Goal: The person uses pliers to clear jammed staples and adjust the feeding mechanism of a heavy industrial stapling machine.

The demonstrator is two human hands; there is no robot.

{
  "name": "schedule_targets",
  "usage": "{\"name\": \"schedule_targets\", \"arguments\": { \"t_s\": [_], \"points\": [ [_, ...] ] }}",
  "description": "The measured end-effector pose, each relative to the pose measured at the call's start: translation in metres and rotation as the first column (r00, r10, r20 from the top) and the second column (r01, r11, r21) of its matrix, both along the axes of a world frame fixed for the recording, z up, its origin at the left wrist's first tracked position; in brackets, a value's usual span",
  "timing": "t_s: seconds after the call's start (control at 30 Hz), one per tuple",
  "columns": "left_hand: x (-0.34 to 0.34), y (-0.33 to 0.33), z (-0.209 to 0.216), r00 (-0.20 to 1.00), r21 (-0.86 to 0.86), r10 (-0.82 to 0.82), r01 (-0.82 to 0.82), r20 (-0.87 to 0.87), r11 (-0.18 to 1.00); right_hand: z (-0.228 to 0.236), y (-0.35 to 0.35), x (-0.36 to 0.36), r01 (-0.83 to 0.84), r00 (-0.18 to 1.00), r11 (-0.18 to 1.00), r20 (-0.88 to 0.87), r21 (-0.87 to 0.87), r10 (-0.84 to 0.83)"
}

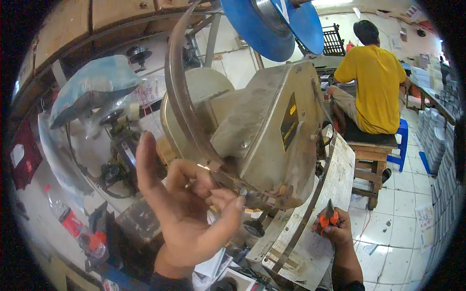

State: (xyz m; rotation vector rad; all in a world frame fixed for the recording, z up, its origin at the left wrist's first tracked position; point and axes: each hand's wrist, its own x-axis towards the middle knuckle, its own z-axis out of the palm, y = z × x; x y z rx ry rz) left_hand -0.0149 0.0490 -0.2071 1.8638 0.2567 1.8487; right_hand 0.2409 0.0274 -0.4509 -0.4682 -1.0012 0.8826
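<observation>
My left hand (189,208) is at the lower front of a worn beige metal machine (262,116). One finger points upward while the thumb and the other fingers pinch together by the machine's small metal working parts (257,194). Whatever sits between those fingertips is too small to name. Lower right, my right hand (337,232) is closed around pliers (330,216) with orange grips and dark jaws pointing up. It is over the edge of a worn pale board (303,242) beside the machine.
A curved metal strip (177,77) rises in front of the machine, and a blue reel (272,31) hangs above. A stuffed bag (94,87) and a plastic bottle (73,220) are at left. A person in yellow (376,87) sits beyond, near stacked grey pieces (434,140).
</observation>
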Motion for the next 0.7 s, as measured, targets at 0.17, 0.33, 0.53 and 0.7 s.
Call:
{"name": "schedule_targets", "arguments": {
  "t_s": [0.17, 0.33, 0.53, 0.7],
  "points": [
    [0.001, -0.008, 0.010, 1.000, -0.020, 0.011, -0.011, -0.014, 1.000, 0.002, -0.002, 0.000, -0.007, 1.000, 1.000, 0.004, -0.029, 0.007],
    [0.000, 0.000, 0.013, 0.999, -0.023, -0.012, 0.011, -0.052, 1.000, -0.002, 0.001, 0.004, -0.030, 0.999, 1.000, 0.016, 0.004, 0.030],
    [-0.002, -0.001, 0.018, 0.989, 0.040, 0.018, -0.012, -0.150, 0.999, -0.002, -0.001, 0.002, -0.019, 1.000, 1.000, -0.005, -0.006, 0.018],
    [-0.005, -0.003, 0.024, 0.974, 0.041, 0.057, -0.049, -0.220, 0.998, -0.003, 0.001, 0.003, -0.016, 1.000, 1.000, 0.000, 0.010, 0.016]
  ]
}}
